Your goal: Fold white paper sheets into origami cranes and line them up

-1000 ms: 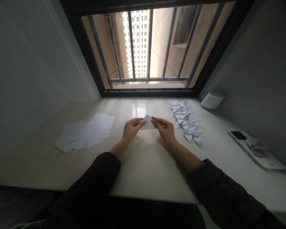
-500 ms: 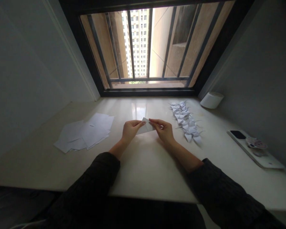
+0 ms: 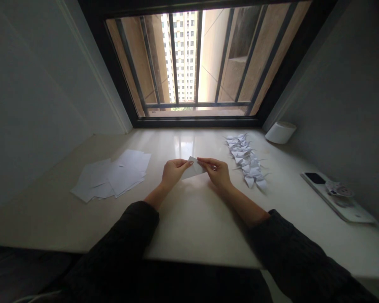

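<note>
A folded sheet of white paper (image 3: 193, 170) is held up between my two hands over the middle of the sill, its peak pointing away from me. My left hand (image 3: 173, 171) pinches its left side near the top, thumb and fingers closed. On the other side my right hand (image 3: 217, 170) grips the paper near the top with thumb and forefinger. To the left lies a loose pile of white paper sheets (image 3: 126, 170). Several folded paper cranes (image 3: 244, 155) stand in a cluster to the right of my right hand.
A white phone (image 3: 334, 202) with a round sticker-like grip lies at the right by the wall. A white cylindrical object (image 3: 280, 132) sits in the back right corner. The barred window (image 3: 196, 122) closes off the back of the pale sill (image 3: 189, 227).
Almost nothing differs. Both hands keep their pinch on the paper, which has shifted only very slightly.
</note>
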Available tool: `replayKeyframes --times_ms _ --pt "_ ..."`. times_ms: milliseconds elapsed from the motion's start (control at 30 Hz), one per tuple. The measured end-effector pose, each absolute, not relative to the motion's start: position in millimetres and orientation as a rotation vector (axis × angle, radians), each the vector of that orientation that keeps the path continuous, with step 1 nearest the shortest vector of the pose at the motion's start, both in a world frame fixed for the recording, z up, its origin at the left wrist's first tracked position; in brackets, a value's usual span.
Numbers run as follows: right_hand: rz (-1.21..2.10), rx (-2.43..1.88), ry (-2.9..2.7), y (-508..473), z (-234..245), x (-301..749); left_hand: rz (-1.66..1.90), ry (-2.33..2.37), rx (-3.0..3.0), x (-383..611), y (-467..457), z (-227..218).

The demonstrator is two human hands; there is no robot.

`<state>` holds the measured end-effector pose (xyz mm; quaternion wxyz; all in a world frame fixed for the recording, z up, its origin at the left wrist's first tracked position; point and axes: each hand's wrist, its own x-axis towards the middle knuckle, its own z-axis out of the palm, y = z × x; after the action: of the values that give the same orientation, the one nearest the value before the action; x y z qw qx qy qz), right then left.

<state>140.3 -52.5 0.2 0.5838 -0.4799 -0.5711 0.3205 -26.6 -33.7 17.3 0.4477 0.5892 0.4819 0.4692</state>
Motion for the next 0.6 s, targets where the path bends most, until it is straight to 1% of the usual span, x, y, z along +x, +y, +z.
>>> replayKeyframes --times_ms 267,433,533,600 --pt "0.798 -1.142 -1.357 -48.5 -0.7 143.6 1.144 1.225 1.587 -31.5 -31.9 15.5" --pt "0.769 -1.132 -1.194 -48.8 7.1 140.7 1.234 1.263 1.395 -29.7 -29.7 17.0" --pt "0.937 -1.07 -1.041 -50.3 8.9 133.3 1.326 1.252 1.265 -26.0 -32.7 20.2" --pt "1.09 -1.051 -1.081 -52.2 8.4 126.1 1.34 1.24 1.232 -23.1 -36.4 21.0"
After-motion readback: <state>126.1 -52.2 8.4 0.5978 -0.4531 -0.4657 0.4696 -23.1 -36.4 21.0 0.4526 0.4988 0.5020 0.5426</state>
